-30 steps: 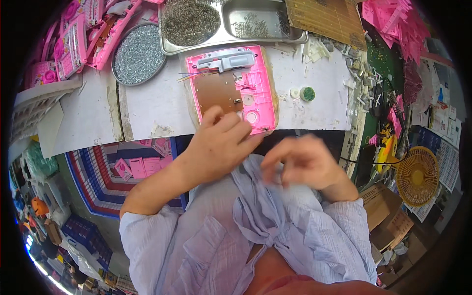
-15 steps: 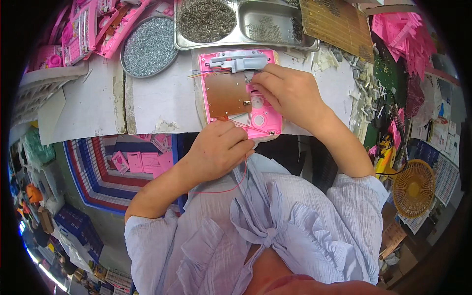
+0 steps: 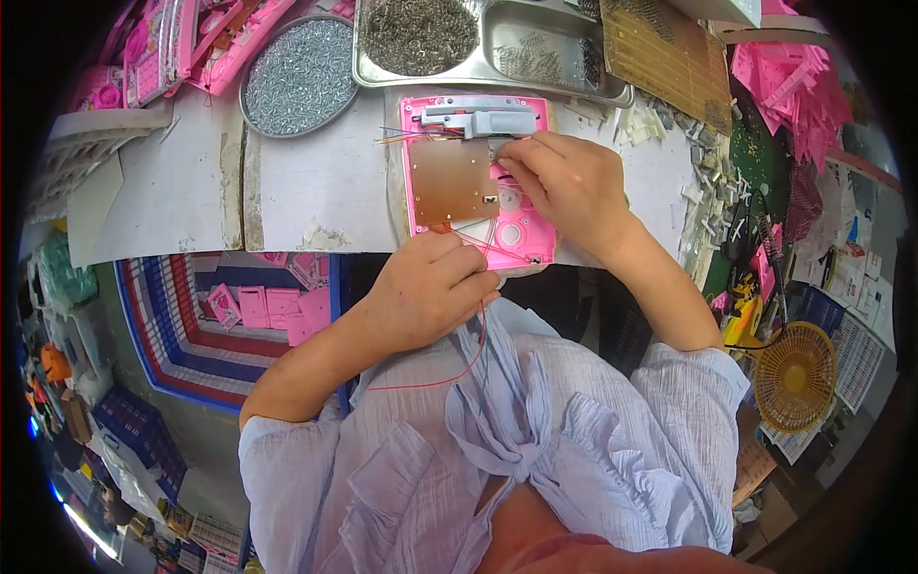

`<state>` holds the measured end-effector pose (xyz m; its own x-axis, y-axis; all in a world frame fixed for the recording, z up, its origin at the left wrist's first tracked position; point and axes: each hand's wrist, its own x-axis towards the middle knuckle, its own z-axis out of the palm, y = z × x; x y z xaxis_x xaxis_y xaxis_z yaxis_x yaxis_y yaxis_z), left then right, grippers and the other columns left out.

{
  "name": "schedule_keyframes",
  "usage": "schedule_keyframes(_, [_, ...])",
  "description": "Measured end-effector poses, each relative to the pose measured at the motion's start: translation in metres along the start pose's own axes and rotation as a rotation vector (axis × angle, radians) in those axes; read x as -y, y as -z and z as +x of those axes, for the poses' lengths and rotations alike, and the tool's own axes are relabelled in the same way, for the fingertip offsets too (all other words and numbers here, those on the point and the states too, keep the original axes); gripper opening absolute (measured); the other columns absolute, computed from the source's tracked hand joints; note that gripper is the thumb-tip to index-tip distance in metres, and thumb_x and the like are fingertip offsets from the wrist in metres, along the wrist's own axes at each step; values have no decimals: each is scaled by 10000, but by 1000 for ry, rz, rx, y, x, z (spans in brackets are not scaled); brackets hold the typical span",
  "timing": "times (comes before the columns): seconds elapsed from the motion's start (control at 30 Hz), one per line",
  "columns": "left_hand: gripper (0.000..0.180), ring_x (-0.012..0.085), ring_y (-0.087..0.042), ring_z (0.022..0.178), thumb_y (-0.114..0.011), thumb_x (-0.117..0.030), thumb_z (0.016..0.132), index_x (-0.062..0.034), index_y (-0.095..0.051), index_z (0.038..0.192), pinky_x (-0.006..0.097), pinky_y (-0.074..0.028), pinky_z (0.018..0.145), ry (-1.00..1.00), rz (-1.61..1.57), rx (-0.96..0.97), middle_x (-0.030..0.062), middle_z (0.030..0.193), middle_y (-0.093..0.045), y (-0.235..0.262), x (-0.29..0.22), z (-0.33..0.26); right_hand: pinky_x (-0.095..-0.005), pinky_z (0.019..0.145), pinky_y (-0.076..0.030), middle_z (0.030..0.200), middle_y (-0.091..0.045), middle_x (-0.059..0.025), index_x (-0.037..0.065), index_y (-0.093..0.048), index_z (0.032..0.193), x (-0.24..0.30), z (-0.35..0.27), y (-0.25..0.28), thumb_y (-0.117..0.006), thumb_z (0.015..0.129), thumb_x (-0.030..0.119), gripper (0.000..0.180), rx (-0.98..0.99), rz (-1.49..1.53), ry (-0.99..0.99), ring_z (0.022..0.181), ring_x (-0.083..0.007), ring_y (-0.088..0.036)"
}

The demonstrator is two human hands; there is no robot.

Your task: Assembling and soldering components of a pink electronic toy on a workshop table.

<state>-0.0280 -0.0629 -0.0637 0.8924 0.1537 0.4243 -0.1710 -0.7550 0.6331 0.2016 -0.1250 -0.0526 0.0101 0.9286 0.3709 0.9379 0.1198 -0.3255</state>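
Note:
A pink plastic housing [image 3: 536, 206] lies near the table's front edge with a brown circuit board [image 3: 448, 182] in it. Across its far end sits a grey plastic part [image 3: 502, 121]. My left hand [image 3: 432, 289] rests at the housing's near edge, fingers curled. A thin red wire [image 3: 475, 356] runs out from under those fingers and hangs over my lap. My right hand [image 3: 572, 182] is pinched at the board's far right corner; what its fingertips hold is hidden. Thin coloured wires [image 3: 394, 136] stick out at the board's far left corner.
A round tray of small screws [image 3: 299, 77] stands at the far left. Beyond the housing is a metal tray [image 3: 490, 86] of springs. Small white parts [image 3: 703, 148] lie to the right. A blue, red and white crate [image 3: 182, 359] with pink parts stands below the table's left side.
The whole view has shifted slightly, so the table things appear a little further right and higher. Both hands stay in nearly the same places on the housing.

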Motion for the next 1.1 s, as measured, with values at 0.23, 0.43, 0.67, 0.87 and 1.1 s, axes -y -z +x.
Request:
schedule_keyframes(0.23, [281, 255, -583, 827, -807, -175, 761, -87, -711, 1009, 397, -482, 737, 12, -14, 35, 42, 905, -602, 1, 1, -2, -414, 567, -526, 761, -702, -77, 138, -726, 879, 6, 8, 7, -695, 901, 211, 81, 132, 47, -107, 687, -296, -692])
schedule_keyframes(0.43, [288, 252, -589, 830, -808, -175, 751, -87, -710, 1007, 403, -484, 741, 9, -28, 3, 42, 905, -603, -1, 2, -4, -410, 571, -535, 773, -716, -96, 134, -739, 891, 9, 7, 4, -692, 908, 216, 96, 111, 92, -190, 686, -301, -700])
schedule_keyframes(0.67, [291, 243, -591, 826, -814, -170, 741, -96, -711, 1003, 414, -504, 777, 7, -28, -1, 35, 899, -597, -3, 3, -5, -393, 515, -504, 707, -675, -44, 131, -726, 995, 1, -1, 13, -669, 930, 214, 120, 179, -25, 15, 622, -266, -678])
schedule_keyframes(0.87, [279, 241, -593, 830, -813, -180, 752, -103, -712, 1000, 414, -507, 783, 18, -11, 6, 29, 902, -595, -2, 3, -6, -411, 480, -475, 667, -643, -21, 162, -704, 1038, -24, 24, 36, -652, 939, 273, 157, 426, -122, 310, 579, -247, -660])
schedule_keyframes(1.1, [256, 238, -593, 820, -808, -189, 762, -118, -712, 989, 396, -504, 761, 19, 19, -16, 24, 900, -593, -3, 2, -5, -423, 501, -495, 614, -637, -49, 153, -699, 894, -18, 25, 23, -684, 908, 303, 152, 391, 75, 187, 558, -282, -657])
